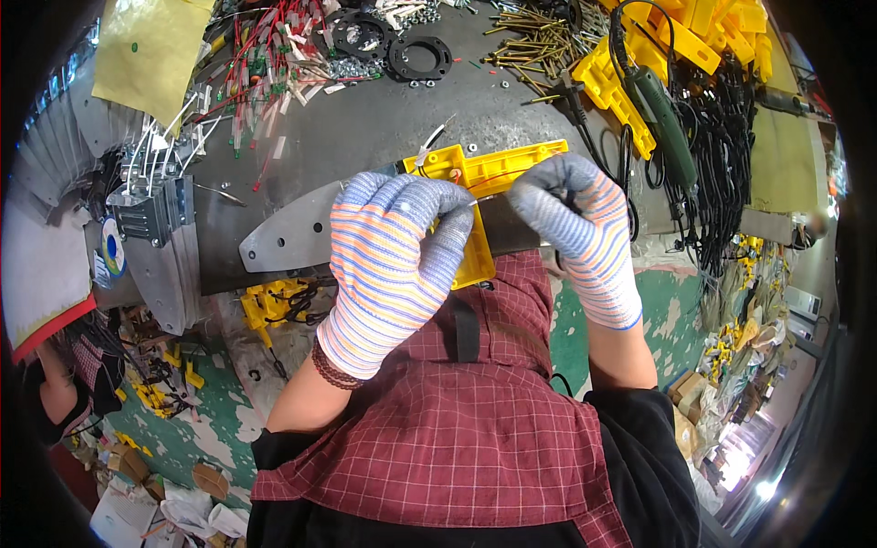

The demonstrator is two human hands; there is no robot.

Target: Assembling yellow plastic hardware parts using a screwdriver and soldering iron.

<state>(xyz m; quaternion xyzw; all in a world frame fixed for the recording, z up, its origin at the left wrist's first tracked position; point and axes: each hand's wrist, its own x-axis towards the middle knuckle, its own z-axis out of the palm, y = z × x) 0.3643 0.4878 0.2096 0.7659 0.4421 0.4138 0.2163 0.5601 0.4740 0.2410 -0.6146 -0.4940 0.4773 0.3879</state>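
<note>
My left hand (388, 247), in a striped knit glove, is closed in a pinch at the yellow plastic handle housing (470, 173). A thin wire end (474, 202) with a pale tip shows at its fingertips. To the right, my right hand (580, 215), gloved alike, has thumb and fingers pressed together by the housing's right arm; what they pinch is hidden. The housing lies open at the bench's near edge, thin wires inside. A grey metal blade plate (292, 230) with holes extends left from it, partly behind my left hand. A white-sleeved wire (429, 142) sticks up beyond.
Red wires with clear sleeves (265, 73), black rings (418, 57) and long brass-coloured screws (530, 46) lie along the back of the grey bench (365, 128). Yellow housings (699, 36), a green tool (665, 123) and black cords (722, 173) crowd the right. Metal plates (164, 265) stand left.
</note>
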